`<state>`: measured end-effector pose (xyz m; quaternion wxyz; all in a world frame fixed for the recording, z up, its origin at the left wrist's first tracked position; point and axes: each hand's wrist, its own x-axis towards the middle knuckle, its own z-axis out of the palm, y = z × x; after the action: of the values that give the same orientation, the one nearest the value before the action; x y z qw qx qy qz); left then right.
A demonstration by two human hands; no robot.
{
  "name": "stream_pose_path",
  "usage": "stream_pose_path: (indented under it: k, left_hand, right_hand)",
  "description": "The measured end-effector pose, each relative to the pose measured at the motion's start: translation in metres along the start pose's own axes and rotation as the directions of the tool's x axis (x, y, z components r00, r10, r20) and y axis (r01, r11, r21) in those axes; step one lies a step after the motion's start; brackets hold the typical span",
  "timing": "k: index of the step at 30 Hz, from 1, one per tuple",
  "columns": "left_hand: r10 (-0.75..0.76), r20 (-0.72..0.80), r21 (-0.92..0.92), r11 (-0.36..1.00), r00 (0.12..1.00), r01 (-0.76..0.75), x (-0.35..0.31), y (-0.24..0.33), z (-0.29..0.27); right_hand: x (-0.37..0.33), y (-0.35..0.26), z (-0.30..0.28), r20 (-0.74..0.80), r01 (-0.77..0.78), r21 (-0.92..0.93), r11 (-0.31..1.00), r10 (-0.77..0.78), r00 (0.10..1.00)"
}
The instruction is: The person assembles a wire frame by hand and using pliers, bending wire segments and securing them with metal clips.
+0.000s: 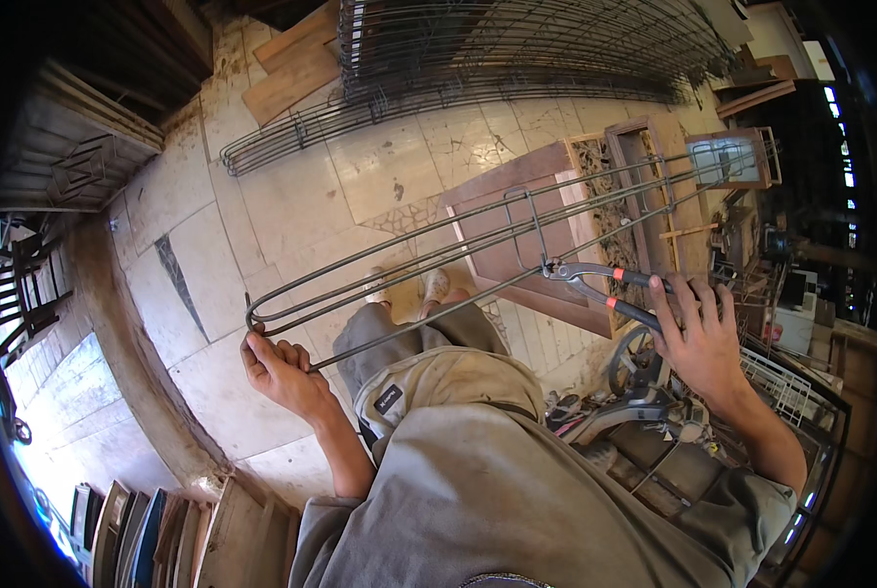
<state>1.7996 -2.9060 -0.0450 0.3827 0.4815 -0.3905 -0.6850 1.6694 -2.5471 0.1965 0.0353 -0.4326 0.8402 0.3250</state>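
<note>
A long rebar cage [399,257] of thin steel bars stretches in front of me, from lower left to upper right. My left hand [286,370] is closed around its near left end, by the hooked bar tips. A bent rectangular wire stirrup [526,227] stands around the bars midway along. At the stirrup's lower corner, against a long bar, sit the jaws of steel pincers [587,276] with black and orange handles. My right hand [698,328] grips those handles, its fingers curled over them; the handles are spread somewhat apart. Any tie wire in the jaws is too small to make out.
More rebar cages [517,59] are piled at the back. A brown wooden door panel [517,230] lies under the cage on the tiled floor [291,211]. To my right is a machine with a wheel [632,361]; boards [144,539] lean at lower left.
</note>
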Motion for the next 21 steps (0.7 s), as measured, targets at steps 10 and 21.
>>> stream_pose_path:
  k: [10,21]
  left_hand:
    - [0.012,0.021,0.014,1.0,1.0,-0.013,-0.003,0.002,-0.001]
    - [-0.014,-0.008,0.005,1.0,1.0,0.014,0.001,0.003,0.0]
  right_hand:
    - [0.01,0.039,0.029,0.453,-0.428,0.761,0.488,0.073,0.888]
    - [0.023,0.056,0.057,0.297,-0.285,0.839,0.463,0.047,0.954]
